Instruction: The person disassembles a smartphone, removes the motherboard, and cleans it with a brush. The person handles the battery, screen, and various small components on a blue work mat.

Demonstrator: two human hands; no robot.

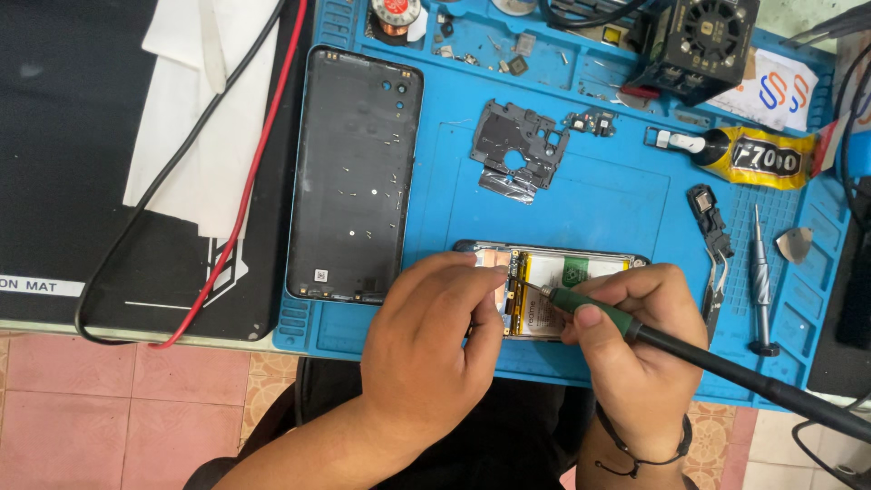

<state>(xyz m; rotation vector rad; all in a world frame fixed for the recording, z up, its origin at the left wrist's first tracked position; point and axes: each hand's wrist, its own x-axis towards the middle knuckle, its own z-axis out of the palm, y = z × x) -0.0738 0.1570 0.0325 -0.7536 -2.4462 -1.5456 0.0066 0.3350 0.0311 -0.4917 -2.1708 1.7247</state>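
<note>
An opened phone [581, 270] lies on the blue work mat [617, 191], its battery and inner parts showing. My left hand [435, 331] rests on the phone's left end, fingers pressing it down. My right hand [631, 340] grips a soldering iron [599, 313] with a green and black handle like a pen. The iron's tip touches the inside of the phone near its left part. The iron's cable runs off to the lower right.
The phone's dark back cover [354, 172] lies left on the mat. A metal shield plate [517, 145], glue tube [753, 154], tweezers [715, 281], screwdriver [760, 277] and a pick [795, 243] sit around. Red and black wires [240, 209] cross a black mat at left.
</note>
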